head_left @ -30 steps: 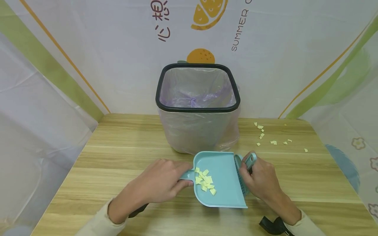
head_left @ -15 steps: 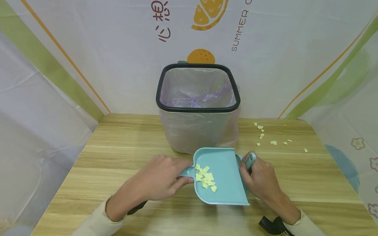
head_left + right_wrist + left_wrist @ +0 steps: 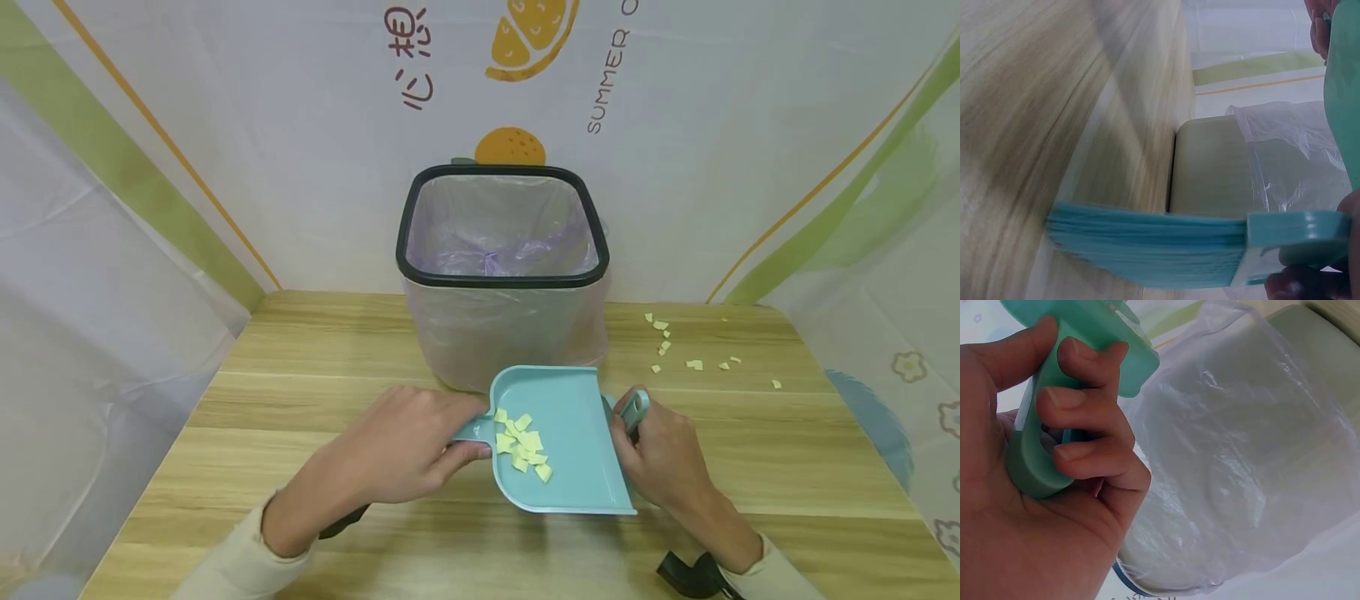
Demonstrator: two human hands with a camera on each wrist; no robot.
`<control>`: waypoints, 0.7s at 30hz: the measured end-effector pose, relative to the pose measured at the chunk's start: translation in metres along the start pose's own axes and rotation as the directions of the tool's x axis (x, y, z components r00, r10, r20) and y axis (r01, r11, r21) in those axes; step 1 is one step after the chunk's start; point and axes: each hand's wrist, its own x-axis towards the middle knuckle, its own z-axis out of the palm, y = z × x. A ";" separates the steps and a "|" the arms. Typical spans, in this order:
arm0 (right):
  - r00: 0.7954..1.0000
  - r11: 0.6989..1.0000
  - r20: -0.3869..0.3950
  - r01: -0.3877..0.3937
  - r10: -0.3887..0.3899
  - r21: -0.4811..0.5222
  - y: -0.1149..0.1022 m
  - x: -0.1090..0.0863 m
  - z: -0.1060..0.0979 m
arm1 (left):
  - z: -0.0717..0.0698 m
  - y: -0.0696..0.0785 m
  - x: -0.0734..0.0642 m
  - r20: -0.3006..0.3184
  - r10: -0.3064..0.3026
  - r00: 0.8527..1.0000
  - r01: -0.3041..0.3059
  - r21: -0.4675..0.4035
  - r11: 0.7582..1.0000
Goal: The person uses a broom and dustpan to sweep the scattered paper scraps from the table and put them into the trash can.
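My left hand (image 3: 420, 446) grips the short handle of a light-blue dustpan (image 3: 581, 458); the left wrist view shows its fingers curled round the handle (image 3: 1035, 465). Small pale-yellow paper scraps (image 3: 528, 442) are gathered in the pan at its handle end. On the pan's open side, my right hand (image 3: 667, 454) holds a small blue hand brush (image 3: 636, 410). The pan's edge hides most of the brush in the head view. In the right wrist view its bristles (image 3: 1147, 247) point left, and the pan is at the upper right. Both tools are above the wooden table (image 3: 337, 333).
Just beyond the dustpan stands a waste bin with a black rim (image 3: 502, 282) and a thin translucent liner (image 3: 1229, 456). More paper scraps (image 3: 695, 365) lie scattered on the table at the back right. Printed white cloth (image 3: 322, 150) hangs behind and at both sides.
The dustpan has moved away from the person, towards the bin, with the scraps still in it. Less of the brush shows beside its edge. My right hand has hardly moved.
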 end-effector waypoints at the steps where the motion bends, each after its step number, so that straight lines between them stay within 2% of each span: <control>1: 1.000 1.000 0.002 0.000 0.000 -0.001 0.000 0.000 0.000 | -0.001 0.000 0.000 -0.002 0.003 1.000 -0.003 0.005 1.000; 13: 1.000 0.999 0.001 0.029 -0.029 -0.033 0.001 -0.004 0.000 | -0.012 0.002 0.002 -0.033 0.026 0.999 -0.025 0.033 0.999; 21: 0.998 0.998 -0.018 0.058 -0.059 -0.021 0.004 -0.003 0.001 | -0.021 0.001 0.006 -0.074 0.077 0.994 -0.073 0.056 0.996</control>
